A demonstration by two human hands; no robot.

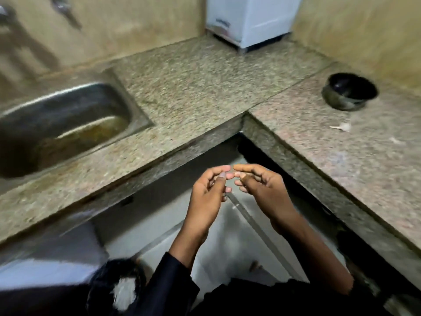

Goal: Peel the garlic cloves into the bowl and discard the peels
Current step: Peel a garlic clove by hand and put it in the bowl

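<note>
My left hand (208, 192) and my right hand (262, 190) meet fingertip to fingertip in front of the counter's inner corner, over the floor. Between the fingertips both pinch a small pale garlic clove (231, 171), mostly hidden by the fingers. A dark metal bowl (349, 91) stands on the right counter, far from both hands. A loose garlic clove (342, 127) and a pale scrap of peel (395, 140) lie on the counter just in front of the bowl. A black bin (118, 283) with white peels inside sits on the floor at the lower left.
The granite counter (205, 87) forms an L around me. A steel sink (61, 124) is set into its left part. A white appliance (250, 19) stands in the far corner against the wall. The frame is blurred by motion.
</note>
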